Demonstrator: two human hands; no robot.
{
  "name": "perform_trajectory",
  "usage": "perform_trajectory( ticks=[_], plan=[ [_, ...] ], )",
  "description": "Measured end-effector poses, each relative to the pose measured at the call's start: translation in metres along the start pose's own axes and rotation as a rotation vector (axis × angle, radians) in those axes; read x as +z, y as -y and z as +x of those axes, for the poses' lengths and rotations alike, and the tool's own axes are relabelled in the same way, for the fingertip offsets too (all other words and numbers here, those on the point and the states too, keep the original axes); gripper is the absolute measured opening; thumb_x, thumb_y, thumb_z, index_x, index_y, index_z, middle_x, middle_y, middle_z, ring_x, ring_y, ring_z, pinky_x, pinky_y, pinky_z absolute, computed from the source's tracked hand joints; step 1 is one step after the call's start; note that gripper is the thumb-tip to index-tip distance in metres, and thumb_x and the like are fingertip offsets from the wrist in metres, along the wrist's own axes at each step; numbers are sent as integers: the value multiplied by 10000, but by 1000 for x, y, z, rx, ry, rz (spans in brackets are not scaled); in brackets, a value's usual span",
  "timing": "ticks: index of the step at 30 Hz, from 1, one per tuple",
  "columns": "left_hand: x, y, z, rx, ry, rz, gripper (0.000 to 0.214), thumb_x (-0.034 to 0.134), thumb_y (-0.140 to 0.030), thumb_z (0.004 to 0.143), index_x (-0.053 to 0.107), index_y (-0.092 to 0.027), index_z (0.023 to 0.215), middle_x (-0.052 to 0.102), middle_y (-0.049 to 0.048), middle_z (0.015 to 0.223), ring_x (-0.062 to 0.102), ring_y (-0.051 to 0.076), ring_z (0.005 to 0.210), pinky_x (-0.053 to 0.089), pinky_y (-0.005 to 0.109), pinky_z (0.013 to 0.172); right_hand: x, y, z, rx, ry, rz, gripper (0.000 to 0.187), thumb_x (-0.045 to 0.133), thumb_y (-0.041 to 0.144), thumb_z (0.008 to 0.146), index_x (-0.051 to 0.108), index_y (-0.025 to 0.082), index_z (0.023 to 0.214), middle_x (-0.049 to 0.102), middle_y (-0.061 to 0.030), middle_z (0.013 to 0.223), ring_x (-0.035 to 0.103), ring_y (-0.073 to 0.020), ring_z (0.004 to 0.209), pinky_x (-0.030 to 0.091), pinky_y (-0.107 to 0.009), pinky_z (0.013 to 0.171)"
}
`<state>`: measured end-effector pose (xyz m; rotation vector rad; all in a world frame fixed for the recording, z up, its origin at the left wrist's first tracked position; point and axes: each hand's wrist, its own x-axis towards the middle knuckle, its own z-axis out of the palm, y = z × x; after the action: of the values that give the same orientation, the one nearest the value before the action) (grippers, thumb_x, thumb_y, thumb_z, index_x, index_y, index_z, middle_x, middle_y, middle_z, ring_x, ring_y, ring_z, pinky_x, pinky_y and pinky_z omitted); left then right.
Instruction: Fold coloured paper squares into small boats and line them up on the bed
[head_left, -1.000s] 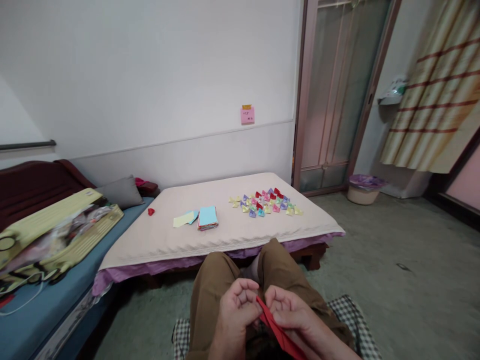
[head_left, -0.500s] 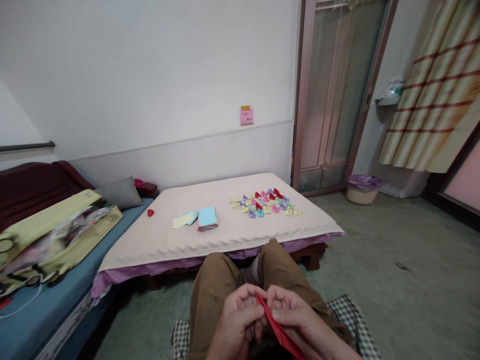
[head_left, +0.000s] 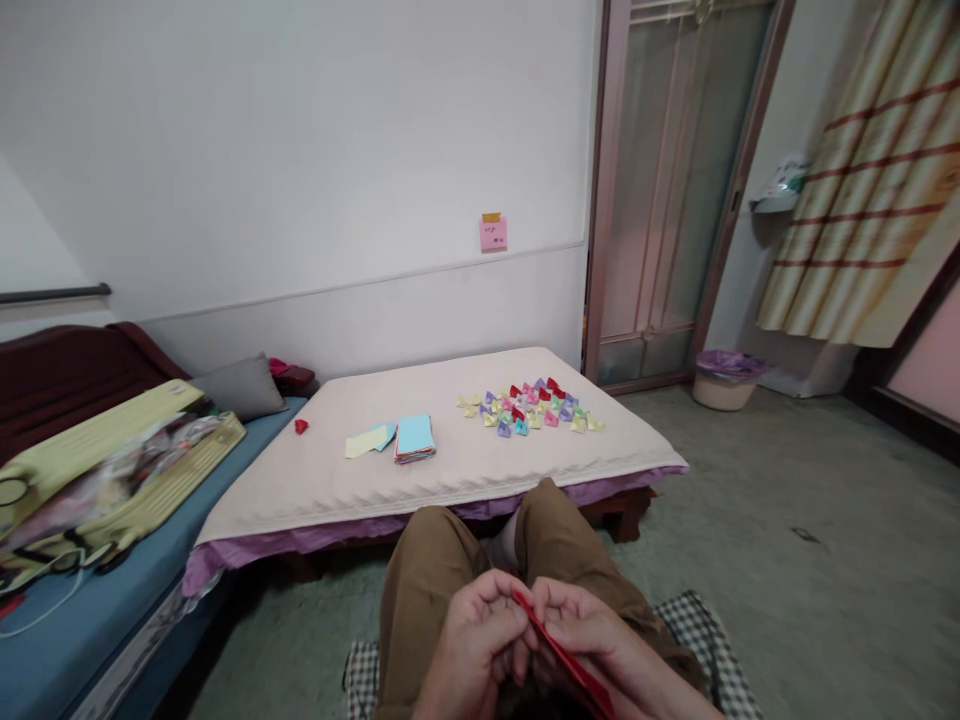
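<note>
Both my hands are low in the view over my lap, pinching a folded red paper (head_left: 564, 656). My left hand (head_left: 472, 645) grips its upper end with curled fingers. My right hand (head_left: 600, 645) presses along the same strip from the right side. The paper runs diagonally down to the right between them. Ahead on the low bed (head_left: 315, 480) lie a stack of coloured paper sheets (head_left: 415, 437) topped with light blue, a loose yellow sheet (head_left: 365, 441), a small red folded piece (head_left: 301, 426), and several small folded paper shapes (head_left: 532, 406) in many colours.
A blue mattress (head_left: 67, 640) with a yellow-green bag (head_left: 112, 470) and a grey pillow (head_left: 240, 385) lies at the left. At the right are a sliding door (head_left: 667, 190), a basin (head_left: 726, 378), a striped curtain (head_left: 862, 180) and bare floor (head_left: 787, 560). I sit on a checked cushion (head_left: 694, 620).
My hands have closed in on the red paper and sunk slightly lower; the left fingers, spread a second ago, now curl tight against it.
</note>
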<state>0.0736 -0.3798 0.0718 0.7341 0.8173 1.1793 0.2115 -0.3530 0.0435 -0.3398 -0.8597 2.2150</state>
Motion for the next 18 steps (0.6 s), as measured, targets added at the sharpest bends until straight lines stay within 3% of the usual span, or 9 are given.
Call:
perform_trajectory(
  ticks=[7, 11, 15, 18],
  plan=[
    [-5, 3, 1, 49, -8, 91, 165, 686, -249, 694, 582, -122, 703, 595, -8, 527, 403, 26, 348, 188, 169, 376, -17, -13, 2, 44, -20, 30, 82, 652, 136, 742, 573, 127, 760, 548, 27, 596, 430, -53, 463, 341, -188, 497],
    [-3, 2, 2, 82, -17, 127, 220, 695, -306, 699, 586, -117, 724, 589, -12, 535, 405, 27, 357, 227, 160, 380, -12, -11, 3, 31, -34, 10, 137, 674, 208, 750, 553, 144, 746, 534, 37, 567, 428, -61, 439, 341, -193, 470],
    [-6, 1, 5, 158, -142, 166, 326, 734, -357, 657, 572, -143, 842, 561, -42, 543, 423, 50, 373, 284, 163, 378, -2, 1, 2, -100, -159, -124, 230, 736, 268, 693, 539, 159, 738, 567, 26, 599, 497, -90, 501, 341, -190, 487],
    [-6, -3, 4, 249, -258, 229, 249, 718, -320, 675, 570, -157, 790, 577, -20, 606, 508, 90, 480, 373, 186, 445, 2, 10, -2, -217, -300, -350, 212, 727, 279, 697, 549, 166, 727, 551, 35, 618, 490, -99, 559, 350, -195, 521]
  ],
)
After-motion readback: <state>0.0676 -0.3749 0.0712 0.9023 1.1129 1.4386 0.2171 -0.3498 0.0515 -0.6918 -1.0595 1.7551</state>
